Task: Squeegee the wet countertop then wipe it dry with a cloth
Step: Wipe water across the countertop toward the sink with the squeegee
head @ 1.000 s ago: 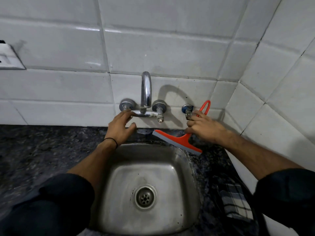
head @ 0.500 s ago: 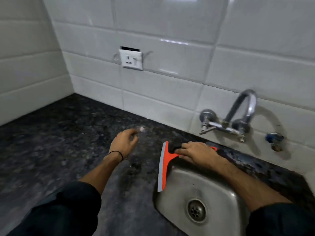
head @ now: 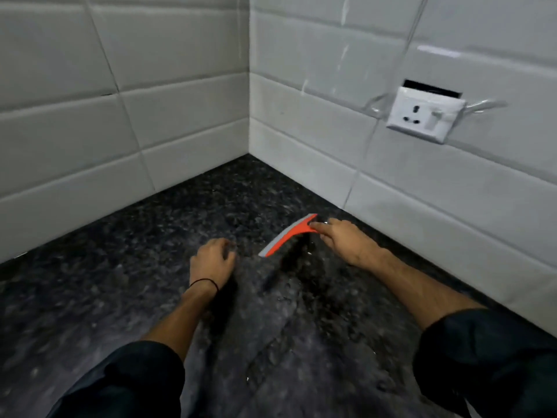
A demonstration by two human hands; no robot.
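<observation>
My right hand (head: 346,241) grips the handle of an orange squeegee (head: 287,235) with a grey rubber blade, held low over the dark speckled stone countertop (head: 120,282) near the back wall. The blade slants from upper right to lower left. A wet, darker streak lies on the stone just below the blade. My left hand (head: 212,262), a black band on its wrist, hovers palm down left of the blade with fingers loosely curled and nothing in it. No cloth is in view.
White tiled walls meet in a corner (head: 248,116) behind the countertop. A white power socket with a switch (head: 423,116) sits on the right wall above the counter. The sink and tap are out of view.
My view has swung left from the sink to the counter's corner. My right hand carried the squeegee left from the sink's edge onto the stone; my left hand moved left beside it.
</observation>
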